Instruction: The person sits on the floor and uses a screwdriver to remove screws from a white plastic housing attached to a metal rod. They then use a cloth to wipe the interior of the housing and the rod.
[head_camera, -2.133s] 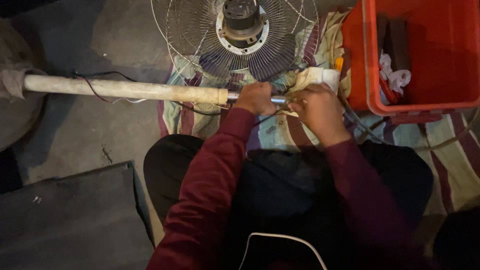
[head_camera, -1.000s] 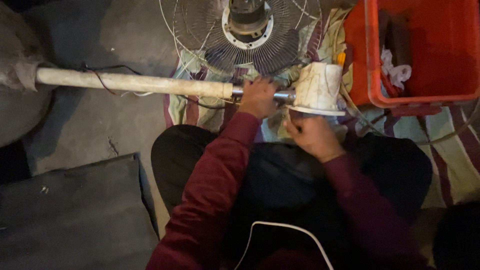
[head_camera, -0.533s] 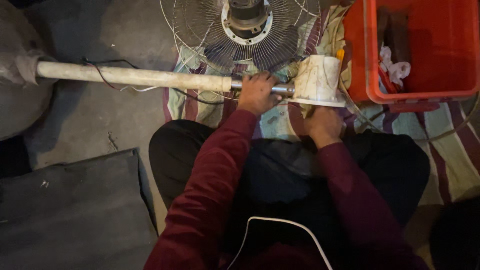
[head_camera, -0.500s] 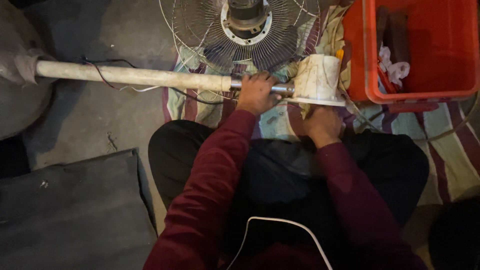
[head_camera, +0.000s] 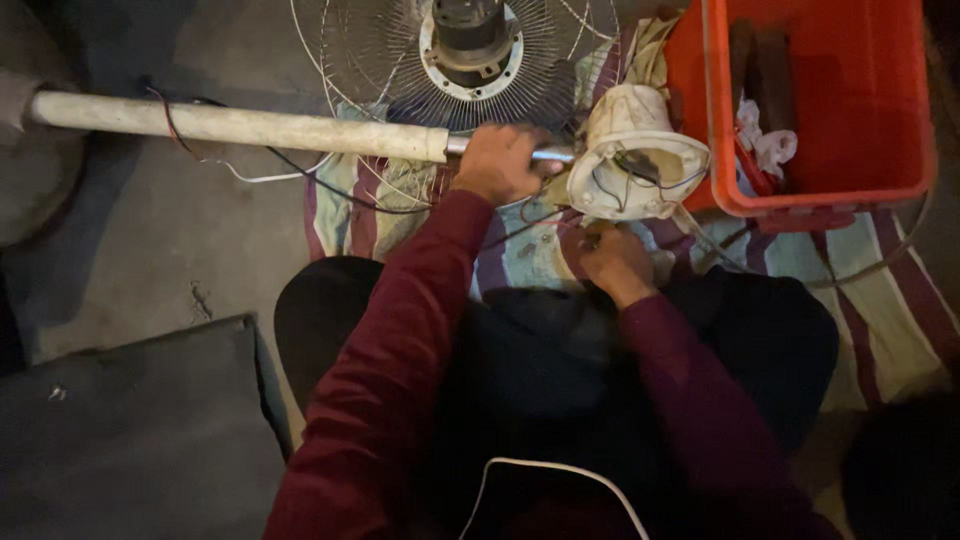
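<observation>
My left hand is clamped round the metal rod joining the long white fan pole to the cream housing, my right hand curled shut just below it over the striped cloth, wire fan grille beyond, red crate alongside.

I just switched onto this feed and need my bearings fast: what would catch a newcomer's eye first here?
The long pale pole lying across the floor, gripped near its metal end by the left hand. Right of that grip sits an open white housing with loose wires inside, and the right hand is just below it over a striped cloth. Behind are a wire fan guard and a bright red crate.
</observation>
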